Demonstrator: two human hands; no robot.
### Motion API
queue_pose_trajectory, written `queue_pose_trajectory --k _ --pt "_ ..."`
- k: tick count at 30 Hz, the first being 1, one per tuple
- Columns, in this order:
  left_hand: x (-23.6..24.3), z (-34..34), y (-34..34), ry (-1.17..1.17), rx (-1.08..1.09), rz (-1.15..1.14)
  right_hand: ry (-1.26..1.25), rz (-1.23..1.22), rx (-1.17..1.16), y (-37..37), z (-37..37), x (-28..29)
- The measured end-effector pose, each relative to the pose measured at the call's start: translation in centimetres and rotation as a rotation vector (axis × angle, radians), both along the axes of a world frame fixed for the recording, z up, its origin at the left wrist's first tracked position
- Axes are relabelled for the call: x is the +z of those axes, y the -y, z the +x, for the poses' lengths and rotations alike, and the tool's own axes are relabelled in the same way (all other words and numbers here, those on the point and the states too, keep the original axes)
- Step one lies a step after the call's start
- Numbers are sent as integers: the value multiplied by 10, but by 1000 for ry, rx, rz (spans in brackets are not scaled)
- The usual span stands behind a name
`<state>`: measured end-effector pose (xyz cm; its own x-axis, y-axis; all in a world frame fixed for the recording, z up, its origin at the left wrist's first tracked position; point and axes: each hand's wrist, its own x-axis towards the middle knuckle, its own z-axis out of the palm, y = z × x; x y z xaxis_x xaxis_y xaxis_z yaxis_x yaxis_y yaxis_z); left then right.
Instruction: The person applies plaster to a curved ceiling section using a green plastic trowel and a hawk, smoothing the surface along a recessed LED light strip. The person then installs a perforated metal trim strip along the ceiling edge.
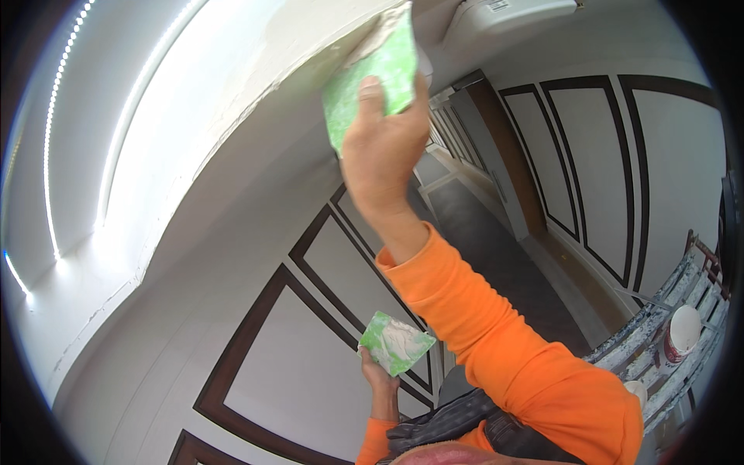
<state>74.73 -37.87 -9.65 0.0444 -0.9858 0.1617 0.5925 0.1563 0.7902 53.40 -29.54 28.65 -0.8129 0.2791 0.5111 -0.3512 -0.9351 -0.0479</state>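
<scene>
My right hand [384,151] is raised high, gripping a flat green spreader [368,66] with off-white paste along its upper edge, held at the edge of the white ceiling cove [263,89], where rough filler shows along the lip. My thumb lies on the spreader's face. Lower down, my left hand [378,376] holds a second green square plate [399,345] smeared with off-white paste. Both arms are in orange sleeves.
At right, a paint-spattered slatted platform [659,314] with a railing bears a white bucket [683,333]. Panelled walls [585,170] line a corridor with a dark floor [496,248]. A white fitting [504,19] hangs overhead; lit LED strips run along the cove.
</scene>
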Motion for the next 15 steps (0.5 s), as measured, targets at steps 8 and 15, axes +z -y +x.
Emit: queue_pose_trajectory --k 8,15 --pt "-15 40 -6 -73 94 19 -380 -67 -95 26 130 -41" --pt "-17 57 -14 -88 168 34 -9 -29 -184 63 96 -4"
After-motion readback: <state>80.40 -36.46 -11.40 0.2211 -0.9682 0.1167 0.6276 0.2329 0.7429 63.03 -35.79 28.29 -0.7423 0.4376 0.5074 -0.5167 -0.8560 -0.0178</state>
